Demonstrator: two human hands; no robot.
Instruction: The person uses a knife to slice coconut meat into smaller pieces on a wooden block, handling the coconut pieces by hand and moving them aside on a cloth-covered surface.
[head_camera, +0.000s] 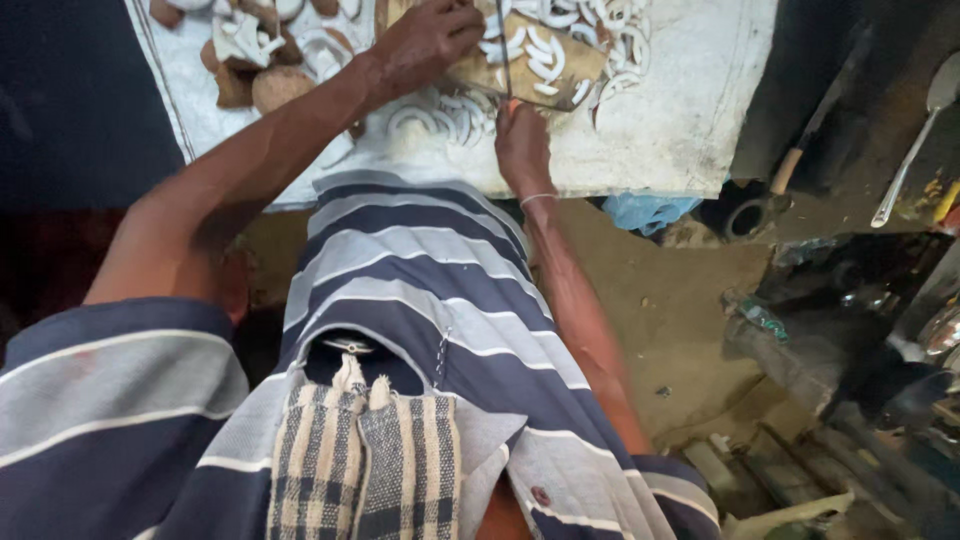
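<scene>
Head view looked down on a pale cloth-covered surface (680, 120) strewn with white curved coconut slices (440, 120). Left hand (425, 45) pressed flat on a wooden board (520, 70), its grip spread and holding nothing. Right hand (522, 140) had its grip closed around the lower end of a thin blade (505, 50) standing across the board. Judging from this, cutting well meant keeping the board pinned and left fingers away from the edge. Brown coconut pieces (265, 85) lay at the far left.
</scene>
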